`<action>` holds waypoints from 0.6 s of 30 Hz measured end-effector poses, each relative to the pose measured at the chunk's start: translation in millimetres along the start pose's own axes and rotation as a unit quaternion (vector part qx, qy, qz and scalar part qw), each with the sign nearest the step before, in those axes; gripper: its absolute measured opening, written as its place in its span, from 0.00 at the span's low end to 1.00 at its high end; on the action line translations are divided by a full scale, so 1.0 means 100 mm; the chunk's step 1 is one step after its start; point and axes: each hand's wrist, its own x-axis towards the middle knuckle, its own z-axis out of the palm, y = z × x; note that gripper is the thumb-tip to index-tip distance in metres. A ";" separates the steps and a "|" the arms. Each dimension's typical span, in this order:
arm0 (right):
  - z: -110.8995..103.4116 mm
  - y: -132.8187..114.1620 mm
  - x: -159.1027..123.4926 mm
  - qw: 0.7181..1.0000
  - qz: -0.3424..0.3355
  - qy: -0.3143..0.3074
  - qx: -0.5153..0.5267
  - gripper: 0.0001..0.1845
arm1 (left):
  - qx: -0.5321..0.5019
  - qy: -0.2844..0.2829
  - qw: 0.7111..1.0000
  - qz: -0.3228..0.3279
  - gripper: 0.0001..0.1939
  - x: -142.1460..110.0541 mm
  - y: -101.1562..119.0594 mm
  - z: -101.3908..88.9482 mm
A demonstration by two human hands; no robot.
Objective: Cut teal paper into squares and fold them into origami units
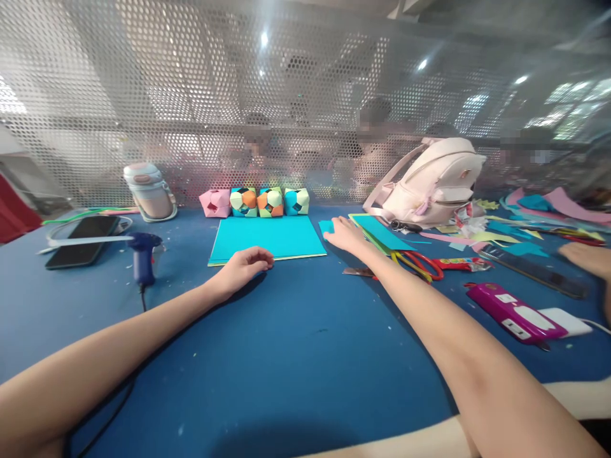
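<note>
My left hand (pixel 244 270) rests at the lower edge of a stack of blue paper sheets (pixel 281 236), its fingers loosely curved with nothing visible in them. My right hand (pixel 346 235) reaches forward, palm down, its fingers stretched over a small blue piece of paper (pixel 326 226). Beside that hand lies another pile of paper (pixel 389 234), blue on top with green and yellow edges. Under my right forearm, scissors with red and yellow handles (pixel 420 266) are partly hidden. Several folded paper balls (pixel 270 202) in pink, blue, orange and green stand behind the blue stack.
A blue glue gun (pixel 144 257), a black phone (pixel 83 242) and a bottle (pixel 149 191) are on the left. To the right are a pale backpack (pixel 432 181), a purple power strip (pixel 518 312), paper scraps (pixel 525 248) and another person's hand (pixel 585 257). A perforated metal screen (pixel 191 95) borders the table.
</note>
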 end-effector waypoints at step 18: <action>0.03 -0.37 -0.23 0.943 -0.324 -0.066 0.043 0.17 | 0.211 0.263 0.940 0.044 0.16 0.23 -0.28 -0.49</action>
